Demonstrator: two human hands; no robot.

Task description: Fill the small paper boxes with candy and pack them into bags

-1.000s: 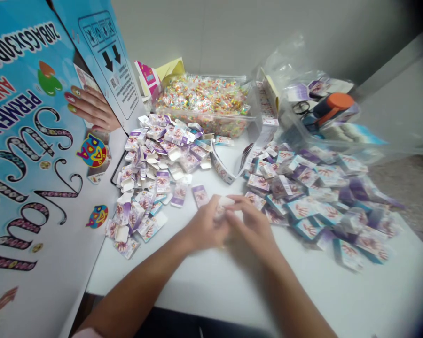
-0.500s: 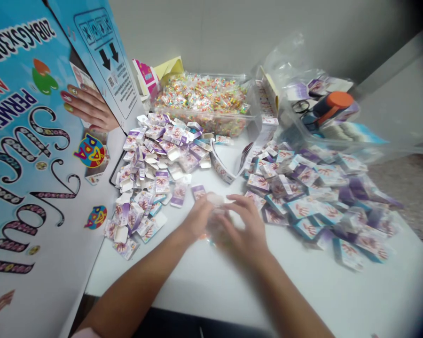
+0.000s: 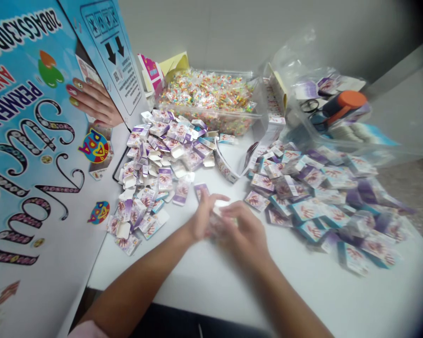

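My left hand (image 3: 201,219) is closed around a small white-ended cardboard box (image 3: 218,204), its thumb and index finger stretched along the sides. Against the near side of that box, my right hand (image 3: 245,230) has its fingers bent and pinched. A pale, blurred bit shows between the hands, but I cannot make out what the right fingers hold. Just beyond the left hand, a small purple box (image 3: 200,190) lies on the table. To the left is a heap of small boxes (image 3: 165,178), several with open flaps. Another heap of purple and blue boxes (image 3: 310,211) spreads to the right.
A clear plastic tub (image 3: 211,112) full of small colourful candy packets stands at the back. Before it a bent printed card strip (image 3: 227,171) stands on the white table (image 3: 197,281). A large printed carton (image 3: 70,225) walls the left. Back right, a clear bin (image 3: 324,138) holds an orange-lidded bottle (image 3: 345,105).
My left fingers have straightened up along the box and my right fingers have drawn in closer to it. The colourful bit below the hands no longer shows. The view has shifted slightly.
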